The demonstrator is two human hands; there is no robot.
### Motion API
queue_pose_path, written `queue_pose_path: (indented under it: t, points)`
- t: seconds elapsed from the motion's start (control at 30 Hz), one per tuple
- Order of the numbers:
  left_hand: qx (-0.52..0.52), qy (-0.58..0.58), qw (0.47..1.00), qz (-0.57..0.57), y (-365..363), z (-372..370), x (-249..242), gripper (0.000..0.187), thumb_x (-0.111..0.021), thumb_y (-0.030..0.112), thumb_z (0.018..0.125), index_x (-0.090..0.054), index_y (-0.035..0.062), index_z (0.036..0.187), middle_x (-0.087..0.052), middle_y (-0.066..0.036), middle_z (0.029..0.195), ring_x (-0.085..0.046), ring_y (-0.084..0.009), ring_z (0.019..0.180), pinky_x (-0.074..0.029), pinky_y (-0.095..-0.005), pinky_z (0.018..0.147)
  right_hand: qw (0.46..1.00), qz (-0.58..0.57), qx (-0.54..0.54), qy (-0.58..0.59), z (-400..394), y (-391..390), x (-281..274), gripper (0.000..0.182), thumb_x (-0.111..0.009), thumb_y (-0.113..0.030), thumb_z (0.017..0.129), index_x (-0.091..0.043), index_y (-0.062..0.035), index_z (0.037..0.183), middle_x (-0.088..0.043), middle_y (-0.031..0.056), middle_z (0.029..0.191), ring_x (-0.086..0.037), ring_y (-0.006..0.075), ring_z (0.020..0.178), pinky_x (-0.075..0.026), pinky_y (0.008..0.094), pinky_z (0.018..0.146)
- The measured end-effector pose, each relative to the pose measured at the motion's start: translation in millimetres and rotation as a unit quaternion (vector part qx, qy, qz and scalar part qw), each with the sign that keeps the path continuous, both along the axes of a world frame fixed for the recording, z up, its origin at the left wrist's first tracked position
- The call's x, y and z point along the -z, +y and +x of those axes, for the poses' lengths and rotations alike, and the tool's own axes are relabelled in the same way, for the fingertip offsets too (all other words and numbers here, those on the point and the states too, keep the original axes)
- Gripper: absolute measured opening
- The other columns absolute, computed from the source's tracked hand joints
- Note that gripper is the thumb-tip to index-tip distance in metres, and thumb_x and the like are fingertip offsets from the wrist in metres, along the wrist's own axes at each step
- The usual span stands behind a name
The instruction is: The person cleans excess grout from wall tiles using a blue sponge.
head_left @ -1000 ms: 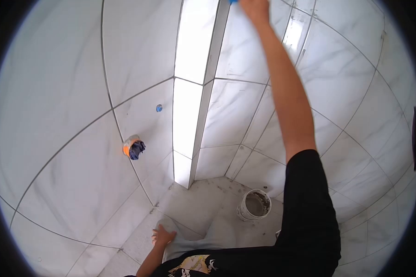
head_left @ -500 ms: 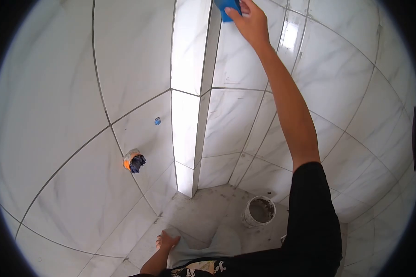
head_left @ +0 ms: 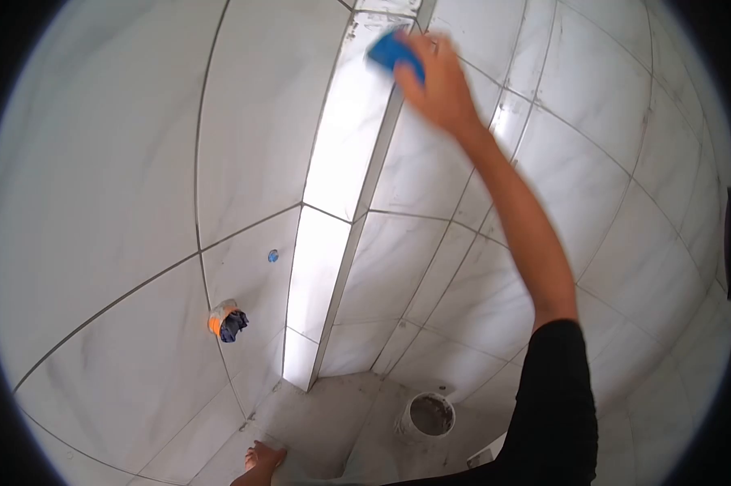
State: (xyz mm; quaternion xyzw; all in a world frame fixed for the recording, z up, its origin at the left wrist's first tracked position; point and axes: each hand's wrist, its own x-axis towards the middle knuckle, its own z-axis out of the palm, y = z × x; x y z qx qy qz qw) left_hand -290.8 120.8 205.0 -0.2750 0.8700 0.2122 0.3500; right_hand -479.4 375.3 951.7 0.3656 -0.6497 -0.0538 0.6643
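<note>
My right hand point(head_left: 442, 81) is raised at the top centre, its fingers wrapped round a blue pad or sponge point(head_left: 396, 58). The blue thing lies against or close to the upper part of a white tiled column point(head_left: 341, 130); contact is blurred. Low in the view, my left hand point(head_left: 264, 455) has its fingers bent, near the bottom edge; whether it holds anything is hidden.
A white bucket point(head_left: 432, 415) with grey paste stands on the grey floor point(head_left: 321, 421). An orange-rimmed pipe opening point(head_left: 228, 321) stuffed with dark material sticks out of the left marbled wall, below a small blue plug point(head_left: 273, 256). Tiled walls with dark joints rise on both sides.
The view has shifted upward, so the column's upper end shows. My right hand and the blue thing have moved from the column's right edge onto its front face. My left hand is lower in view.
</note>
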Motion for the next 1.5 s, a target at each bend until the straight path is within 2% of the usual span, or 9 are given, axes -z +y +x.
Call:
queue_pose_path:
  t: [0.1, 0.23, 0.4, 0.5, 0.7, 0.9, 1.1, 1.2, 1.5]
  points:
    - [-0.018, -0.011, 1.000, 0.000, 1.4, -3.8, -7.3, 0.121, -0.072, 0.062, 0.068, -0.016, 0.0090, 0.160, -0.036, -0.022, 0.154, -0.041, -0.0386, 0.140, -0.038, -0.0483, 0.111, 0.973, 0.006, 0.100, 0.206, -6.0, -33.5, -103.0, 0.044, -0.067, -0.011, 0.081, -0.062, -0.0020, 0.125, -0.068, 0.0211, 0.099, -0.063, 0.0390, 0.096, -0.051, 0.0462, 0.089]
    - [-0.015, 0.005, 1.000, 0.024, -0.6, -1.2, -15.2, 0.120, -0.072, 0.062, 0.068, -0.017, 0.0090, 0.160, -0.035, -0.021, 0.155, -0.041, -0.0390, 0.139, -0.038, -0.0491, 0.112, 0.972, 0.001, 0.201, 0.123, -35.2, -37.1, -150.3, 0.030, -0.066, -0.010, 0.078, -0.069, -0.0033, 0.107, -0.067, 0.0198, 0.091, -0.061, 0.0414, 0.093, -0.049, 0.0513, 0.088]
    - [-0.001, 0.091, 0.990, 0.110, -16.1, 7.2, 22.1, 0.083, -0.063, 0.046, 0.091, -0.032, 0.0043, 0.156, -0.028, -0.025, 0.160, -0.031, -0.0448, 0.145, -0.027, -0.0567, 0.117, 0.959, 0.186, 0.214, -0.012, -102.8, -9.1, 2.9, 0.013, -0.054, -0.003, 0.082, -0.066, -0.0038, 0.089, -0.065, 0.0158, 0.088, -0.061, 0.0336, 0.087, -0.051, 0.0446, 0.078]
    - [0.042, 0.032, 0.991, 0.126, -27.5, 3.0, 31.6, 0.112, -0.062, 0.064, 0.086, -0.006, -0.0007, 0.159, -0.024, -0.025, 0.162, -0.025, -0.0444, 0.148, -0.023, -0.0559, 0.119, 0.894, 0.383, 0.216, -0.087, -44.1, -27.3, 60.8, 0.017, -0.059, -0.004, 0.083, -0.069, -0.0091, 0.096, -0.067, 0.0089, 0.099, -0.060, 0.0251, 0.092, -0.048, 0.0402, 0.082]
    - [0.015, 0.029, 0.991, 0.129, -33.0, 0.8, 43.8, 0.113, -0.064, 0.066, 0.084, -0.011, 0.0003, 0.159, -0.021, -0.025, 0.163, -0.024, -0.0489, 0.147, -0.024, -0.0631, 0.116, 0.931, 0.157, 0.268, 0.191, -75.6, -22.6, -147.1, 0.031, -0.058, -0.002, 0.081, -0.072, -0.0150, 0.105, -0.072, 0.0024, 0.102, -0.063, 0.0267, 0.093, -0.049, 0.0416, 0.080]
    - [0.046, 0.013, 0.990, 0.135, -32.6, -10.3, 17.4, 0.107, -0.061, 0.065, 0.087, -0.011, 0.0055, 0.160, -0.019, -0.025, 0.163, -0.021, -0.0490, 0.148, -0.025, -0.0688, 0.113, 0.906, 0.339, 0.251, 0.041, -64.3, -33.5, -30.1, 0.039, -0.058, 0.002, 0.079, -0.074, -0.0178, 0.109, -0.067, 0.0038, 0.112, -0.062, 0.0250, 0.099, -0.049, 0.0413, 0.086]
    - [0.088, 0.000, 0.985, 0.150, -34.1, -14.5, 24.9, 0.103, -0.058, 0.065, 0.089, -0.012, 0.0070, 0.160, -0.016, -0.025, 0.164, -0.019, -0.0496, 0.148, -0.023, -0.0683, 0.114, 0.927, 0.151, 0.282, 0.196, -79.3, -28.3, -147.6, 0.027, -0.060, -0.002, 0.077, -0.075, -0.0139, 0.096, -0.071, 0.0052, 0.102, -0.064, 0.0284, 0.088, -0.052, 0.0425, 0.078]
    - [0.068, 0.017, 0.984, 0.161, -32.7, -14.7, 29.0, 0.102, -0.058, 0.064, 0.089, -0.013, 0.0066, 0.160, -0.014, -0.026, 0.164, -0.018, -0.0505, 0.148, -0.023, -0.0665, 0.115, 0.921, 0.330, 0.201, 0.043, -92.9, -39.5, -76.9, 0.026, -0.057, -0.001, 0.079, -0.075, -0.0087, 0.096, -0.073, 0.0073, 0.102, -0.066, 0.0277, 0.099, -0.053, 0.0408, 0.089]
    - [0.051, -0.013, 0.989, 0.142, -34.6, -26.4, 30.8, 0.098, -0.058, 0.061, 0.091, -0.015, 0.0064, 0.160, -0.016, -0.026, 0.163, -0.020, -0.0515, 0.147, -0.023, -0.0649, 0.115, 0.924, 0.278, 0.254, 0.069, -95.8, -60.9, -98.3, 0.028, -0.061, 0.004, 0.071, -0.077, -0.0110, 0.089, -0.072, 0.0055, 0.098, -0.063, 0.0272, 0.093, -0.052, 0.0392, 0.085]
